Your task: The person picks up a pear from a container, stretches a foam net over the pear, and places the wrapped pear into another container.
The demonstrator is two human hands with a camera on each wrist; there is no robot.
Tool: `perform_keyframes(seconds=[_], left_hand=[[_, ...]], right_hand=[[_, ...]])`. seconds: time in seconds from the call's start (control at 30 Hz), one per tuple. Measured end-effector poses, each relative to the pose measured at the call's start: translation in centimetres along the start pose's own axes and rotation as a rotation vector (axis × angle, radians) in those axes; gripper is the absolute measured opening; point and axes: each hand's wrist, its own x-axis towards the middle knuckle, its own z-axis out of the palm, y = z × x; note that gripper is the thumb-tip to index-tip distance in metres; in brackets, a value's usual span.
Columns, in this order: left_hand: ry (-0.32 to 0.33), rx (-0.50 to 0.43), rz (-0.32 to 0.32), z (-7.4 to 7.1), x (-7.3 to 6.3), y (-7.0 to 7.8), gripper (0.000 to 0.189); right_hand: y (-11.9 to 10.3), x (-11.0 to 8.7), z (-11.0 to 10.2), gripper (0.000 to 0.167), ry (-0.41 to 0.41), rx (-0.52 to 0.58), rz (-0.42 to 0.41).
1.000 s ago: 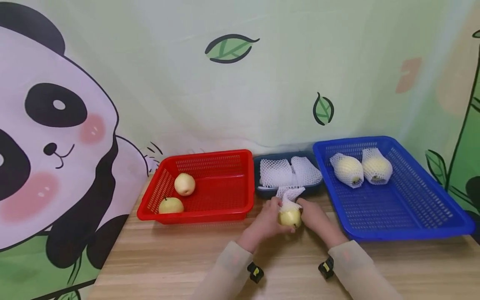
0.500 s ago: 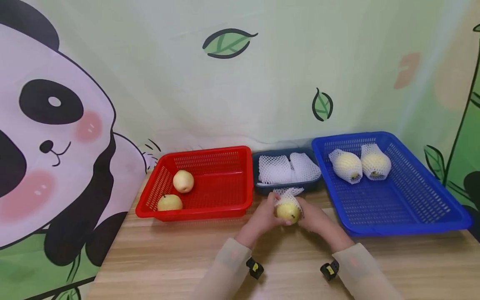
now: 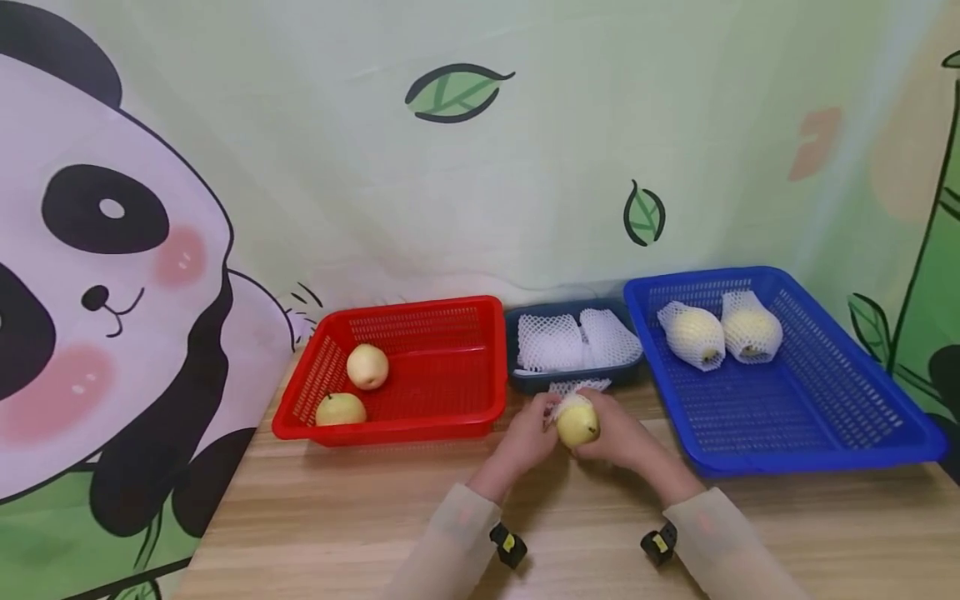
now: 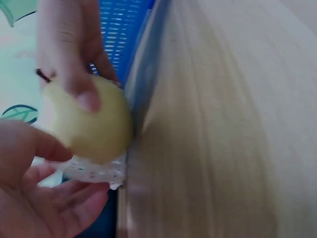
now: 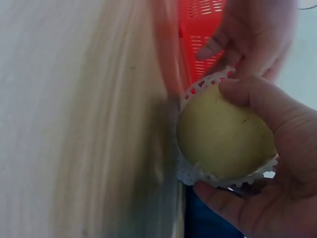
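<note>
A yellow pear (image 3: 578,426) is held above the table in front of the small dark tray, its far end in a white foam net sleeve (image 5: 188,172). My right hand (image 3: 617,432) grips the pear, thumb on its side and fingers round it in the right wrist view. At the sleeve's edge, my left hand (image 3: 527,435) pinches the netting between thumb and fingers; in the left wrist view the netting (image 4: 94,170) shows between them. The pear's stem (image 4: 43,75) end is bare. The sleeve's far side is partly hidden behind the fruit.
A red basket (image 3: 420,432) at left holds two bare pears (image 3: 367,367). Behind the hands, a dark blue tray (image 3: 536,383) holds white foam net sleeves (image 3: 551,342). The blue basket (image 3: 817,463) at right holds two net-wrapped pears (image 3: 692,336). All stand on a wooden table (image 3: 337,517).
The sleeve's loose top no longer stands high above the pear; it sits lower behind it. My left thumb has left the pear's front, and my right hand now reaches round its underside.
</note>
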Motion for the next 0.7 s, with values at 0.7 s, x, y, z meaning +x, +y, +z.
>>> perform_keyframes(seconds=[0.7], left_hand=[[-0.092, 0.070, -0.072, 0.1, 0.1, 0.3, 0.009]], right_hand=[[-1.3, 0.2, -0.5, 0.081, 0.194, -0.034, 0.213]])
